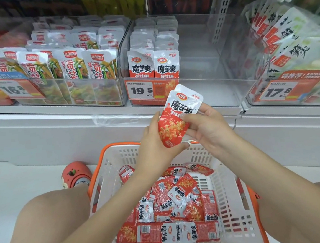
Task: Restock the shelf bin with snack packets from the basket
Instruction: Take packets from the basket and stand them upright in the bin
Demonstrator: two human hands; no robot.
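Both hands hold one snack packet (180,115) upright above the far rim of the basket (225,173), just below the front edge of the shelf (57,112). The left hand (153,147) grips the packet's lower red half, thumb under its bottom edge and fingers curled behind. The right hand (206,125) pinches the upper white part from the right side, thumb across the printed face. The packet faces the viewer with the label upright, which suggests it is being squared up to match the facing of the stock already in place.

The target bin (201,90), a clear plastic one, sits on the shelf directly behind the packet. Two rows of matching packets (154,65) stand upright against its left wall, labels forward, filling roughly the left third. The right portion of the bin is unfilled. A price tag (143,91) reading 19.5 is fixed at its front left corner.

The basket stands on the floor between the person's knees, against the base of the shelf unit. A loose pile of packets (174,207) lies in it, mixed face up and face down, so each will need turning before it goes in.

Neighbouring bins to left (71,94) and right (291,82) carry other products and appear fully stocked.

Assessment: restocking is at an early stage, with much of the basket's load remaining.
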